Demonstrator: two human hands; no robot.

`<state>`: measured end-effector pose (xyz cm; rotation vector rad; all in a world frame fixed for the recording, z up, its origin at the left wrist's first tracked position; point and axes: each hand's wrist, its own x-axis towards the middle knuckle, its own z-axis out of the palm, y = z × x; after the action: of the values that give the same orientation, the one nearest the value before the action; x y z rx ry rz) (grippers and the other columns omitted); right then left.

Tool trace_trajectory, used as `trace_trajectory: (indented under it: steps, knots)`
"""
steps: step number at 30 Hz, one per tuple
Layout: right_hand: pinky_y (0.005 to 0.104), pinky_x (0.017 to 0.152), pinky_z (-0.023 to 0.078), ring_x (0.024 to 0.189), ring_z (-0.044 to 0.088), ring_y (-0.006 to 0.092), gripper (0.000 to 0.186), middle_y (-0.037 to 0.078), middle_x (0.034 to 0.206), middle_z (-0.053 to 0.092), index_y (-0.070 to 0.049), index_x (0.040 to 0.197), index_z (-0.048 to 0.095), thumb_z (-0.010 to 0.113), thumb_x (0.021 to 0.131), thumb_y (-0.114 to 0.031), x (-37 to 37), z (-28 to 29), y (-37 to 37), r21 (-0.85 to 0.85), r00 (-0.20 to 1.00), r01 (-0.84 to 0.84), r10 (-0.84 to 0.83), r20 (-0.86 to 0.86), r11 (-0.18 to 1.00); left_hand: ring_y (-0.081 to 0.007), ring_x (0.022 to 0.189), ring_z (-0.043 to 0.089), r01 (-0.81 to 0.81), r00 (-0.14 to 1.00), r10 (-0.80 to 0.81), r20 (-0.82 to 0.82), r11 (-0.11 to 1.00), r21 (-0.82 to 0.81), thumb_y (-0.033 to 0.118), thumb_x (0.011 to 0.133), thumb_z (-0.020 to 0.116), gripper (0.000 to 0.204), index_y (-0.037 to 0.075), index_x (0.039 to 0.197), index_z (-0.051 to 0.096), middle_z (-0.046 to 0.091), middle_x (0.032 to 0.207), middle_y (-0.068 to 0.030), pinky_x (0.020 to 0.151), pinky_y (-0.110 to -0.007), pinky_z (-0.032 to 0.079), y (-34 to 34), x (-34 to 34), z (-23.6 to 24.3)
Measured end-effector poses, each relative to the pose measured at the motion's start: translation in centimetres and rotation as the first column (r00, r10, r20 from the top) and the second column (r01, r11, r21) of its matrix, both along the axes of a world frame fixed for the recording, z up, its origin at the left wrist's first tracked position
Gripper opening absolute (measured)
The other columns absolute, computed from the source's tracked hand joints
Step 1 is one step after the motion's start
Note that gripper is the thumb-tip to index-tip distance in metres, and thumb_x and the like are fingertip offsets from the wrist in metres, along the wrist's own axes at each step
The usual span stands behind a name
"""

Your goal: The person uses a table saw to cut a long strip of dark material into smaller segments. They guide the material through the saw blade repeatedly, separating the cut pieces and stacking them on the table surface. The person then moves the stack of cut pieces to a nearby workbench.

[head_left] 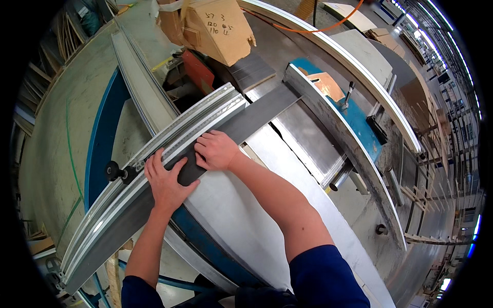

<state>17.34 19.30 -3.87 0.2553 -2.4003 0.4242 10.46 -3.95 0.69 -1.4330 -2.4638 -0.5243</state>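
A long dark grey board (pixel 264 114) lies slantwise against a silver aluminium fence (pixel 210 105). Its far end reaches a metal guide rail (pixel 339 133). My left hand (pixel 168 187) grips across the board, its fingertips at the fence and its thumb toward the near edge. To its right, my right hand (pixel 218 151) is closed on the same board with curled fingers. The part of the board beneath both hands is hidden. A black knob (pixel 113 170) sits on the fence, left of my left hand.
A cardboard box (pixel 218 31) with handwriting stands at the far side. Beyond the guide rail, a blue machine part (pixel 359 128) carries a lever (pixel 349 95). A pale sliding table (pixel 236 215) lies under my forearms. An orange hose (pixel 308 31) crosses the back.
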Motion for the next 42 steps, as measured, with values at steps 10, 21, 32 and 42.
trace_trajectory:
  steps: [10, 21, 32, 42]
  knots:
    - [0.0402, 0.075, 0.053, 0.080, 0.067, 0.0260, 0.017, 0.006, 0.079, 0.063, -0.009, 0.077, 0.063, 0.074, 0.083, -0.021, -2.3, -1.2, 1.4, 0.002, 1.000, 0.020, -0.020, -0.005, 1.000, -0.0468, 0.148, 0.038, 0.024, 0.999, -0.027, 0.025, 0.995, 0.100, 0.038, 0.063, 0.101, 0.047, 0.025, 0.105, 0.086, 0.041, 0.164, -0.0215, 0.126, -0.065, 0.024, 1.4, -2.4, -1.8]
    - [0.0403, 0.078, 0.054, 0.082, 0.068, 0.0276, 0.018, 0.006, 0.080, 0.065, -0.009, 0.077, 0.065, 0.073, 0.083, -0.023, -7.4, -1.5, 2.7, -0.002, 0.999, 0.022, -0.022, 0.032, 1.000, -0.0477, 0.150, 0.037, 0.011, 0.999, -0.014, 0.042, 0.996, 0.083, 0.036, 0.063, 0.101, 0.045, 0.024, 0.104, 0.085, 0.040, 0.166, -0.0221, 0.126, -0.063, 0.024, 2.8, -7.2, -1.6]
    - [0.0432, 0.085, 0.055, 0.090, 0.069, 0.0303, 0.018, 0.008, 0.089, 0.069, -0.008, 0.084, 0.068, 0.073, 0.086, -0.025, -11.1, -1.4, 3.1, -0.043, 0.996, 0.034, -0.030, 0.085, 0.999, -0.0499, 0.150, 0.037, -0.078, 0.991, 0.065, 0.120, 0.991, 0.107, 0.027, 0.058, 0.101, 0.046, 0.020, 0.100, 0.082, 0.043, 0.161, -0.0220, 0.129, -0.062, 0.024, 4.0, -10.2, -0.6]
    - [0.0430, 0.079, 0.056, 0.085, 0.068, 0.0296, 0.008, 0.006, 0.087, 0.068, -0.009, 0.086, 0.070, 0.074, 0.085, -0.016, -10.7, -1.0, 2.8, -0.003, 0.995, 0.067, -0.067, 0.069, 0.998, -0.0462, 0.150, 0.039, -0.146, 0.973, 0.125, 0.191, 0.984, 0.099, 0.028, 0.058, 0.100, 0.047, 0.016, 0.100, 0.081, 0.047, 0.157, -0.0207, 0.131, -0.057, 0.028, 3.9, -9.8, 0.0]
